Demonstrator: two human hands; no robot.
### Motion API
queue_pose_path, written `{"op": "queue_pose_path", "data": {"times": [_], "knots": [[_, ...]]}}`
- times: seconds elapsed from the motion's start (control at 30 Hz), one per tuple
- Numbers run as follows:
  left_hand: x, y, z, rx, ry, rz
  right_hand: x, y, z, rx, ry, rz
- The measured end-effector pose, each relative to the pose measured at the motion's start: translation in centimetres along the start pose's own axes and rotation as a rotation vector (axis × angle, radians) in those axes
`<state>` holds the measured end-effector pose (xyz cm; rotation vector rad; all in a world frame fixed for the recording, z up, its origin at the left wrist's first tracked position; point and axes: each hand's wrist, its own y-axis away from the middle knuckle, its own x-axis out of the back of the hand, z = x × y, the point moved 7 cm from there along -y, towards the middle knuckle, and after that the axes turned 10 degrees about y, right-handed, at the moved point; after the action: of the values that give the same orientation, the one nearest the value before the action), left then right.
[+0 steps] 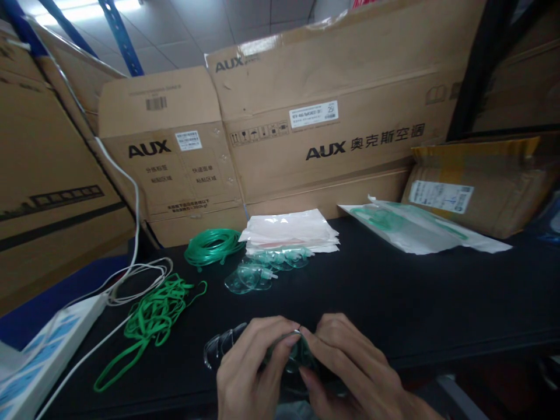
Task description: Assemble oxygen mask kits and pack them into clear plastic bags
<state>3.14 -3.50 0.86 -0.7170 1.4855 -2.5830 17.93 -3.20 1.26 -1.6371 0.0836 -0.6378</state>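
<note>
Left hand and right hand, grip closed on a translucent green piece between them, clear plastic pieces beside the left hand, tangled green cord farther left, green masks on the desk beyond, coiled tubing and white packets behind, cardboard cartons rearmost

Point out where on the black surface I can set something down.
Widest bare patch: the black surface right of the right hand, in front of the plastic packet. A smaller one lies between the green bands and the clear pieces beside the left hand. Crowded: the back middle, with tubing coil, white packets and clear green masks.
</note>
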Motion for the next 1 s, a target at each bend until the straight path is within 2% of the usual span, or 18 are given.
{"op": "queue_pose_path", "data": {"times": [0.2, 0.43, 0.53, 0.7, 0.8, 1.0], "knots": [[0.0, 0.0, -0.2, 0.036, 0.073, -0.017, -0.1, 0.1, 0.0, 0.007, 0.001, -0.005], [0.2, -0.5, -0.7, 0.157, 0.117, -0.043, -0.3, 0.6, -0.3, 0.064, 0.074, -0.015], [0.2, -0.9, -0.5, 0.160, 0.123, -0.037, -0.1, 0.1, -0.1, 0.024, 0.019, -0.012], [-0.1, -1.2, 0.0, 0.065, 0.085, 0.022, -0.4, -0.1, 0.8, -0.099, -0.031, -0.042], [-0.4, -0.8, 0.2, -0.004, 0.039, 0.002, -0.7, 0.2, 1.4, -0.164, -0.011, -0.056], [-0.3, -0.4, 0.7, -0.125, -0.045, -0.049, 0.1, -0.4, 0.8, -0.065, 0.158, 0.052]]}}
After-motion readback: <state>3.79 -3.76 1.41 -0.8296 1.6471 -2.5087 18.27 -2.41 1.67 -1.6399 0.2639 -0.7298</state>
